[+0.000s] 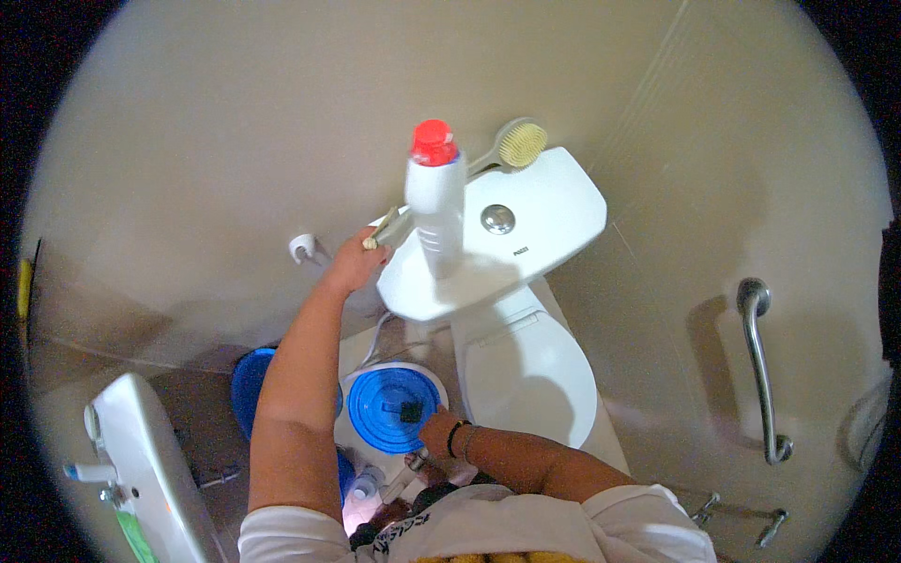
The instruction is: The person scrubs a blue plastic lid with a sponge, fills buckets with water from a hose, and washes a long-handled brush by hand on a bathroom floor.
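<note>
My left hand (355, 262) is at the left end of the white toilet tank lid (556, 204), closed around a pale narrow object (383, 229). Whether that is the end of the brush handle is unclear. A long-handled brush (522, 144) with yellowish bristles lies along the back of the tank, its handle partly hidden by a white bottle (435, 190) with a red cap. Lower down, my right hand (440, 429) is at the right edge of a round blue lid (383, 394), its fingertips near a small black square piece (410, 412). Its grip is unclear.
The closed toilet seat cover (535, 380) lies below the tank. A blue tub (250, 383) is behind my left forearm. A white washbasin (151, 457) juts in at lower left. On the right wall is a metal grab bar (760, 373); a white holder (303, 248) is on the back wall.
</note>
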Action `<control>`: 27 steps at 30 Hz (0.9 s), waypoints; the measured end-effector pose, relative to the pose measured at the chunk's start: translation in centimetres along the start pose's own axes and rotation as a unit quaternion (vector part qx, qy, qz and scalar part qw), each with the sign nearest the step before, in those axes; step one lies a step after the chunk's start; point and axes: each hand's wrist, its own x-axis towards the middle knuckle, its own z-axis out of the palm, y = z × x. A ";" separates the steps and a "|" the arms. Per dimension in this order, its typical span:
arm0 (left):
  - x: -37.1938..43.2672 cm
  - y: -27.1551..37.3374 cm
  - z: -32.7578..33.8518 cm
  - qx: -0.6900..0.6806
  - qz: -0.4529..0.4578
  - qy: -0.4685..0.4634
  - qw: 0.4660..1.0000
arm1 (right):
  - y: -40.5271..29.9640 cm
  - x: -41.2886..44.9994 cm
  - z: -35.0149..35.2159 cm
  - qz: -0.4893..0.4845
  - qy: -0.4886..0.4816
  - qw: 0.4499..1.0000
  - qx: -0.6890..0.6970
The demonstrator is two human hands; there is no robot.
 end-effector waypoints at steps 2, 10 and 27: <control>2.0 1.7 1.6 0.057 0.017 0.025 0.998 | 1.1 0.0 1.2 0.022 -0.002 0.999 0.026; 7.0 -3.5 1.7 0.345 0.234 0.030 0.909 | 1.4 -3.2 -2.5 -0.050 -0.016 0.998 0.045; -10.1 -10.3 1.9 0.035 -0.053 0.130 0.990 | 0.0 -1.0 2.1 0.085 0.048 0.983 0.156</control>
